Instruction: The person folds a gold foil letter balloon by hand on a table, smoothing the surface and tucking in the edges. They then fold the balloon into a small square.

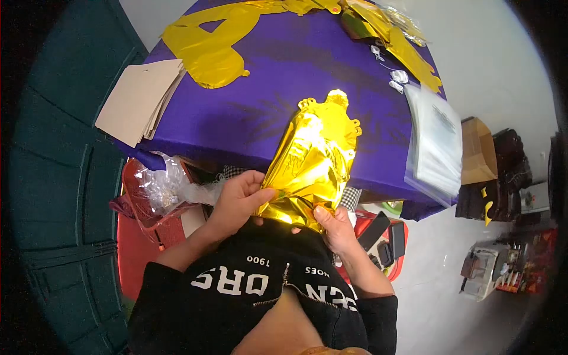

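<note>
A shiny gold foil balloon (pixel 316 151), deflated and folded into a flat bundle, lies over the near edge of the purple-covered table (pixel 254 112). My left hand (pixel 235 200) pinches its near left side, thumb on top. On the near right corner, my right hand (pixel 337 229) grips the same foil, also with the thumb above. Small tabs stick out at the bundle's far end. The fingers beneath the foil are mostly hidden.
More flat gold foil balloons (pixel 219 62) lie along the table's far side. Cardboard sheets (pixel 142 100) are stacked at left, clear plastic bags (pixel 435 145) at right, near white cords (pixel 398 78). Below are a red basket (pixel 131 183) and a red stool (pixel 397 263) holding dark items.
</note>
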The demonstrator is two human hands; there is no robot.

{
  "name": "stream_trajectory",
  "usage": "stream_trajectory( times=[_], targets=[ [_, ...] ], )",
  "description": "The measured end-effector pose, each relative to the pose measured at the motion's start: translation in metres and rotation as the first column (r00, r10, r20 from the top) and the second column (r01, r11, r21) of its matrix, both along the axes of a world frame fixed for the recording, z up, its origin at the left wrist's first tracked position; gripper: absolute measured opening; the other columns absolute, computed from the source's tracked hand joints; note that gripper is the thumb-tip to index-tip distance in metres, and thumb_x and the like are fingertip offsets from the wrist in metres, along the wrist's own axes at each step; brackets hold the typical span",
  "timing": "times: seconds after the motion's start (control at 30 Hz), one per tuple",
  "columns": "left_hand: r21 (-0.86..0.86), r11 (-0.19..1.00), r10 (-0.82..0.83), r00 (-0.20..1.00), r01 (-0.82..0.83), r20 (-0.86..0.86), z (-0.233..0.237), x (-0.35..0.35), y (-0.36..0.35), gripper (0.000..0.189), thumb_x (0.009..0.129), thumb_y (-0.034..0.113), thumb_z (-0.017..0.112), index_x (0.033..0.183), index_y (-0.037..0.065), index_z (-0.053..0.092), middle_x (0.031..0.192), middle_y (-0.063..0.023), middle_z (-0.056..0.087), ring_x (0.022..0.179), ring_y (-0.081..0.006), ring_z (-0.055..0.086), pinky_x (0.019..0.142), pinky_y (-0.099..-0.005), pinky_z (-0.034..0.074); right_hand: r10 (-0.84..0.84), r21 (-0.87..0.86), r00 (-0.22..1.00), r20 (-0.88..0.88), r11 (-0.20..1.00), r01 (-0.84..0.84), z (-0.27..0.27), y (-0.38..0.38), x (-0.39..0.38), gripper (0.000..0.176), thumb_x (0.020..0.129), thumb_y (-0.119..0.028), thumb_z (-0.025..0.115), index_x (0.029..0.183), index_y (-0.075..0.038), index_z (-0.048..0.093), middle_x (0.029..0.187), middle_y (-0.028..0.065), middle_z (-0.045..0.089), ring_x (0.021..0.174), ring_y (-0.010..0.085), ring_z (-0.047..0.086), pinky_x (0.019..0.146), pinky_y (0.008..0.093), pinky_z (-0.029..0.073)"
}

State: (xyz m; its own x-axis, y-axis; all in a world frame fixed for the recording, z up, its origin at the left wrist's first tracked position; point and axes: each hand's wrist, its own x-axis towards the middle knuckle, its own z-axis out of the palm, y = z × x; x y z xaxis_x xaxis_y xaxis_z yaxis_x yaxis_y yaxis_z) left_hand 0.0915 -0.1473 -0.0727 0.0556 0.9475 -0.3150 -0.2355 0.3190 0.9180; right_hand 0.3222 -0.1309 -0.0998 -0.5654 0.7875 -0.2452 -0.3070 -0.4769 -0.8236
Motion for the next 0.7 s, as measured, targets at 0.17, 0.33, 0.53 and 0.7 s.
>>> stream_trajectory(
  times=[0.17, 0.33, 0.53, 0.7],
  targets=[
    [-0.001, 0.997, -0.075, 0.997, 0.075, 0.011, -0.007, -0.005, -0.002, 0.016, 0.094, 0.013, 0.057, 0.096, -0.002, 0.060, 0.076, -0.0044, 0.064, 0.056, -0.0061, 0.057, 0.041, -0.0200, 0.046, -0.031, 0.070, 0.991, 0.129, 0.997, 0.022, -0.014, 0.004, 0.016, 0.032, 0.099, -0.029, 0.056, 0.103, 0.002, 0.066, 0.092, 0.0031, 0.068, 0.079, 0.0105, 0.061, 0.073, 0.0256, 0.049],
    [-0.074, 0.987, -0.134, 0.988, 0.139, 0.074, -0.011, -0.011, -0.005, 0.015, 0.094, 0.013, 0.058, 0.097, -0.002, 0.062, 0.081, -0.0045, 0.066, 0.063, -0.0066, 0.059, 0.050, -0.0207, 0.049, -0.029, 0.092, 0.985, 0.170, 0.996, 0.014, 0.000, 0.008, 0.016, 0.031, 0.100, -0.027, 0.056, 0.087, -0.003, 0.068, 0.081, -0.0036, 0.064, 0.068, 0.0028, 0.050, 0.062, 0.0208, 0.042],
    [0.033, 0.998, -0.047, 0.995, 0.044, 0.087, -0.014, -0.010, 0.007, 0.016, 0.096, 0.014, 0.056, 0.097, -0.001, 0.062, 0.090, -0.0012, 0.064, 0.079, -0.0048, 0.057, 0.073, -0.0219, 0.046, -0.079, 0.067, 0.976, 0.204, 0.996, 0.067, -0.018, 0.005, 0.013, 0.032, 0.098, -0.026, 0.059, 0.077, -0.005, 0.067, 0.072, -0.0063, 0.060, 0.063, 0.0018, 0.046, 0.056, 0.0210, 0.039],
    [0.083, 0.996, -0.047, 0.985, 0.033, 0.165, -0.021, -0.010, 0.008, 0.015, 0.097, 0.013, 0.053, 0.092, 0.001, 0.060, 0.085, 0.0011, 0.062, 0.073, -0.0018, 0.054, 0.065, -0.0191, 0.045, -0.121, 0.059, 0.960, 0.254, 0.992, 0.109, 0.015, 0.007, -0.002, 0.031, 0.097, -0.022, 0.060, 0.071, -0.007, 0.063, 0.068, -0.0082, 0.055, 0.060, 0.0012, 0.042, 0.052, 0.0222, 0.035]
  ],
)
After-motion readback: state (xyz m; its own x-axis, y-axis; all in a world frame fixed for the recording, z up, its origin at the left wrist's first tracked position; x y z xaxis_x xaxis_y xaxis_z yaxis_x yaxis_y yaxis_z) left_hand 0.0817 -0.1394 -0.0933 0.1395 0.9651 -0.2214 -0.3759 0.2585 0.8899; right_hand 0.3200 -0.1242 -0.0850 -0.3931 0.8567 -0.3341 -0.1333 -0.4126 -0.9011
